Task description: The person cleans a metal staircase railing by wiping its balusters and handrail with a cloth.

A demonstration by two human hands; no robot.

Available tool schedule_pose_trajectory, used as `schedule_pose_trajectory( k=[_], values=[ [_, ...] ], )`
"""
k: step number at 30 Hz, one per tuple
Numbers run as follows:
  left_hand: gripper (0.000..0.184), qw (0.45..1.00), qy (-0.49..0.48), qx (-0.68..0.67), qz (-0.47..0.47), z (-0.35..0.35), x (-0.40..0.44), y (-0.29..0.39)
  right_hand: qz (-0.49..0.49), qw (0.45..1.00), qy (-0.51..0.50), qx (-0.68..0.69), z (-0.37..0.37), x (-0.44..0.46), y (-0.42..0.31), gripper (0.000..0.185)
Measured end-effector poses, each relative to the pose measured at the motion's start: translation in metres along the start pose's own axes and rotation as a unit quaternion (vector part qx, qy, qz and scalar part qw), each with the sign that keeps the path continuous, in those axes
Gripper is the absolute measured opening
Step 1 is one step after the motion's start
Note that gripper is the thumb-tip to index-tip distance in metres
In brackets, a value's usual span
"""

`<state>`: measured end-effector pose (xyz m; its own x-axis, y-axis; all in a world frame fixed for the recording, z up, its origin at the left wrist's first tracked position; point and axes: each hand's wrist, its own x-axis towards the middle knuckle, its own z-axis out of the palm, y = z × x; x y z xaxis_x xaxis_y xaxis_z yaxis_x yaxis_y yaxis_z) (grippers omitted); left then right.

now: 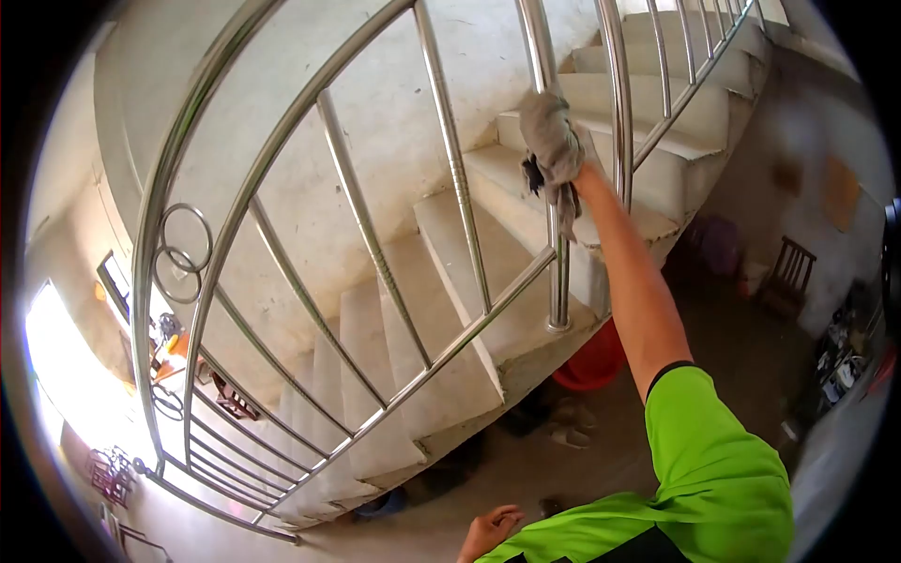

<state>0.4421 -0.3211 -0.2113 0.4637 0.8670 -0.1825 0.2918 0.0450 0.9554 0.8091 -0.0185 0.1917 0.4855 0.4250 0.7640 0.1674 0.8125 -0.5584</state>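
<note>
Your right hand (pixel 586 150) is closed on a grey cloth (pixel 549 136), which is wrapped around an upright steel post (pixel 558 272) of the stair railing. Your left hand (pixel 496 527) is low at the near edge, fingers partly curled; whether it grips anything cannot be determined. Left of the post, slimmer balusters (pixel 358 202) slant to a bottom rail (pixel 413 387). Concrete steps (pixel 469 244) rise toward the far right. Below them sits a red basin (pixel 593 361); a wooden chair (pixel 790 272) stands farther right.

The head camera looks down past nearby railing (pixel 454 159).
</note>
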Motion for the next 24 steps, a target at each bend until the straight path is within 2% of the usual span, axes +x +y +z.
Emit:
schedule_pose_trajectory(
  k=[2, 3, 4, 5, 7, 8, 11, 12, 13, 14, 16, 17, 19, 20, 21, 22, 23, 24],
  values=[
    [0.022, 1.000, -0.005, -0.023, 0.009, 0.002, -0.005, -0.025, 0.127, 0.983, 0.009, 0.136, -0.006, -0.027, 0.005, 0.025],
    [0.023, 0.998, 0.002, -0.035, 0.048, 0.005, -0.010, -0.042, 0.164, 0.972, 0.011, 0.166, -0.010, -0.038, 0.008, 0.026],
    [0.023, 0.995, 0.011, -0.047, 0.086, 0.008, -0.013, -0.043, 0.170, 0.975, -0.002, 0.142, -0.012, -0.046, 0.015, 0.027],
    [0.023, 0.995, 0.010, -0.053, 0.087, 0.011, -0.017, -0.042, 0.149, 0.987, -0.037, 0.053, -0.018, -0.051, 0.027, 0.027],
    [0.024, 0.992, -0.011, -0.113, -0.058, 0.010, -0.026, -0.017, 0.179, 0.979, -0.032, 0.096, -0.025, -0.070, 0.042, 0.026],
    [0.024, 0.992, -0.010, -0.114, -0.057, 0.009, -0.026, -0.017, 0.208, 0.967, -0.024, 0.143, -0.029, -0.080, 0.048, 0.026],
    [0.024, 0.995, -0.029, -0.086, -0.032, 0.006, -0.018, -0.016, 0.177, 0.978, -0.063, 0.086, -0.042, -0.117, 0.051, 0.024],
    [0.025, 0.999, -0.020, -0.025, -0.029, 0.005, -0.016, -0.014, 0.167, 0.981, -0.075, 0.068, -0.048, -0.128, 0.054, 0.024],
    [0.027, 0.999, -0.010, 0.037, -0.027, 0.003, -0.013, -0.011, 0.246, 0.953, -0.061, 0.165, -0.056, -0.137, 0.061, 0.023],
    [0.027, 0.999, -0.010, 0.039, -0.025, 0.002, -0.011, -0.010, 0.321, 0.909, -0.049, 0.260, -0.066, -0.142, 0.068, 0.024],
    [0.029, 0.991, 0.053, 0.124, 0.025, 0.005, -0.006, -0.007, 0.302, 0.922, -0.065, 0.232, -0.091, -0.146, 0.063, 0.028],
    [0.029, 0.990, 0.055, 0.122, 0.031, 0.006, -0.003, -0.007, 0.286, 0.933, -0.081, 0.202, -0.106, -0.141, 0.058, 0.033],
    [0.031, 0.988, 0.083, 0.127, 0.022, 0.008, 0.002, -0.010, 0.333, 0.910, 0.014, 0.247, -0.138, -0.120, 0.021, 0.034],
    [0.031, 0.988, 0.085, 0.125, 0.027, 0.011, 0.006, -0.013, 0.269, 0.941, 0.014, 0.206, -0.160, -0.094, 0.021, 0.034],
    [0.031, 0.995, 0.084, 0.054, -0.004, 0.015, 0.009, -0.017, 0.157, 0.979, -0.008, 0.132, -0.185, -0.054, 0.024, 0.034],
    [0.031, 0.996, 0.082, -0.018, -0.036, 0.019, 0.013, -0.018, 0.007, 1.000, -0.024, 0.017, -0.214, -0.004, 0.035, 0.034],
    [0.031, 0.996, 0.083, -0.019, -0.034, 0.022, 0.020, -0.014, -0.214, 0.968, -0.069, -0.113, -0.252, 0.064, 0.067, 0.034],
    [0.031, 0.997, 0.078, 0.006, -0.024, 0.024, 0.025, -0.010, -0.198, 0.976, 0.002, -0.087, -0.232, 0.079, 0.014, 0.031]
  ],
)
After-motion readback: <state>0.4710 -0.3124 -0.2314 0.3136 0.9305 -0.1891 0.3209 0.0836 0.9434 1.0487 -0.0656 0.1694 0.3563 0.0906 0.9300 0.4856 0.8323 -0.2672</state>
